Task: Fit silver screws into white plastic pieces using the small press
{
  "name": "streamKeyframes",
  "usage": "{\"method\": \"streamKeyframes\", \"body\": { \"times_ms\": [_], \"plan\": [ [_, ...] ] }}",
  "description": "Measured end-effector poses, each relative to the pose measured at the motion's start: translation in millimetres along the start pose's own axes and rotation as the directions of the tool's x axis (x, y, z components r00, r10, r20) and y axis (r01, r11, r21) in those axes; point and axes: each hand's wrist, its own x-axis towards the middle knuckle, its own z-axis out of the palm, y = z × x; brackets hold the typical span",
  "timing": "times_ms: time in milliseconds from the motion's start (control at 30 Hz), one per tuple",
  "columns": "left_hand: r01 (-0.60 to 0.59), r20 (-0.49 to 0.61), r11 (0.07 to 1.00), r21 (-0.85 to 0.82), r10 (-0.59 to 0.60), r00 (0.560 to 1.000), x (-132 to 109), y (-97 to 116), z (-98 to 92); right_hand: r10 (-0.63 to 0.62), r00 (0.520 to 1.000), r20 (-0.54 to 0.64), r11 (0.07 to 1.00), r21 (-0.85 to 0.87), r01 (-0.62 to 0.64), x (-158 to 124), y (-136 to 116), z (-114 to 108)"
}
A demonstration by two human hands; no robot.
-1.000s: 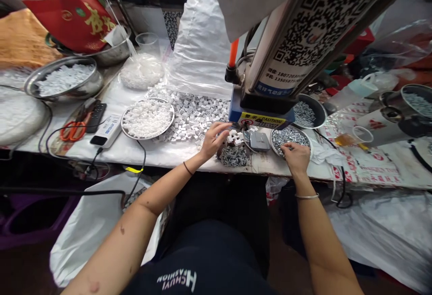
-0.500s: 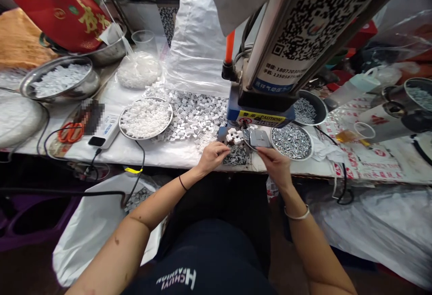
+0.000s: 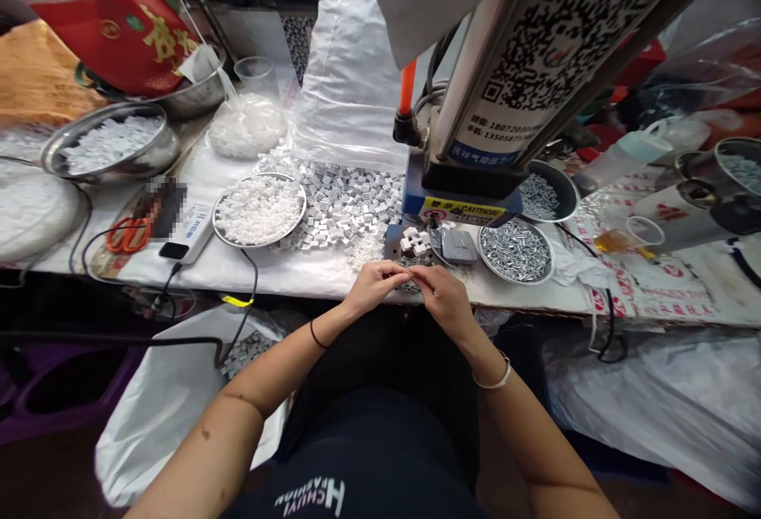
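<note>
Both the left hand [image 3: 373,285] and the right hand [image 3: 443,299] were closed in a pinch over something too small to tell, and it was judged that fingers could be crushed if drawn under the press [image 3: 440,206].

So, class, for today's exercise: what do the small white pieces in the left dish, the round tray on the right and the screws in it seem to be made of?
The small white pieces look like moulded plastic: matte, opaque and uniform. The round tray looks like stainless steel, judging by its bright metallic rim. The screws look like zinc-plated steel, given their silvery shine, though the plating cannot be confirmed by eye.
</note>
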Motion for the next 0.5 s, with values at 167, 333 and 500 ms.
{"method": "streamKeyframes", "body": {
  "times_ms": [167,333,500],
  "plan": [
    [0.064,0.074,0.995,-0.08,-0.058,0.996,1.4,2.9,-0.7,0.019,0.999,0.037,0.991,0.128,-0.024,1.2,5.3,-5.2],
    [0.173,0.06,0.953,-0.25,-0.163,0.985,-3.5,-4.9,6.0,0.171,0.984,-0.053,0.924,0.354,-0.142,-1.4,8.0,9.5],
    [0.041,0.079,0.997,-0.063,-0.036,0.996,2.1,-14.4,-2.8,0.152,0.976,-0.157,0.954,0.283,-0.103,-5.1,1.4,20.9]
  ]
}}
